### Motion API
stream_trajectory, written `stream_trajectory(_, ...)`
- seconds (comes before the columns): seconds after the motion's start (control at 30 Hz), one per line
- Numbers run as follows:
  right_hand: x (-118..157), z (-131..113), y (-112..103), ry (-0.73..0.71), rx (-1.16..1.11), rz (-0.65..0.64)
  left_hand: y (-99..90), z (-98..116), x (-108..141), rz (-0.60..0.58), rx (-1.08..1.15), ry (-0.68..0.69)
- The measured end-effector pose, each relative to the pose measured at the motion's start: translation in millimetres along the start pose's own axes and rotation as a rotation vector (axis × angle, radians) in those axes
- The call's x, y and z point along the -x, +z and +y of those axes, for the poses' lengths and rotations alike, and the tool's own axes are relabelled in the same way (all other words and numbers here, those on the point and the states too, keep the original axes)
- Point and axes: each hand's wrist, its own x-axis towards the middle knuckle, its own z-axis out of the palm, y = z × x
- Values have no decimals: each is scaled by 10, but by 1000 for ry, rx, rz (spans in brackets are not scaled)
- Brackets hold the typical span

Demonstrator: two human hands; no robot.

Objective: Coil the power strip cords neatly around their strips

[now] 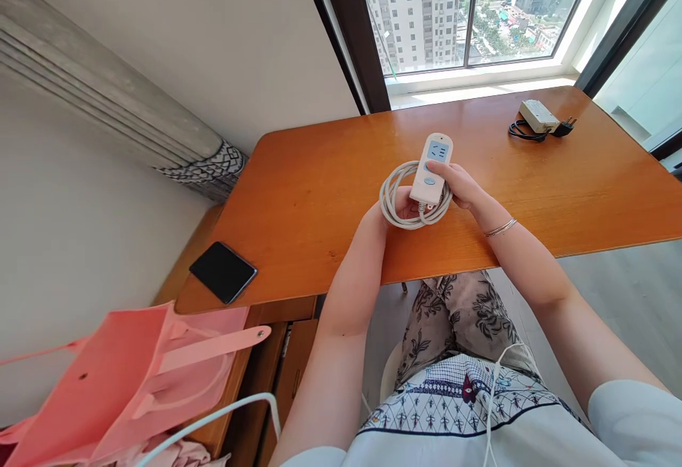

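A white power strip with a pale blue socket face is held just above the desk, tilted toward me. Its white cord is wound into a coil that hangs behind and to the left of it. My right hand grips the strip from the right side, thumb lying across its front. Under the strip, my left hand is closed around the coil and the strip's lower end; most of its fingers are hidden behind the cord.
The wooden desk spans the view. Toward its far right lies a beige adapter box with a black cable and plug. A black phone or tablet rests at the near left corner. A pink bag stands beside the desk.
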Motion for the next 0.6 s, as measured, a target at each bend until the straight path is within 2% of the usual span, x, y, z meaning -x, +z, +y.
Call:
stream_trajectory(0.07, -27, -14, -49, -20, -3, 29, -93, 60, -11, 75, 107, -123)
stream_trajectory(0.13, -48, -29, -111, -33, 32, 47, -162, 122, 22, 138, 201, -106)
stream_trajectory(0.2, -65, -35, -163, -49, 72, 67, -178, 164, 68, 134, 258, -71)
stream_trajectory(0.37, -83, -24, -192, -36, 141, 85, -78, 167, 78, 77, 309, -67)
stream_trajectory(0.6, -55, -17, -192, -66, 249, -2, -66, 137, 1, 136, 345, -127)
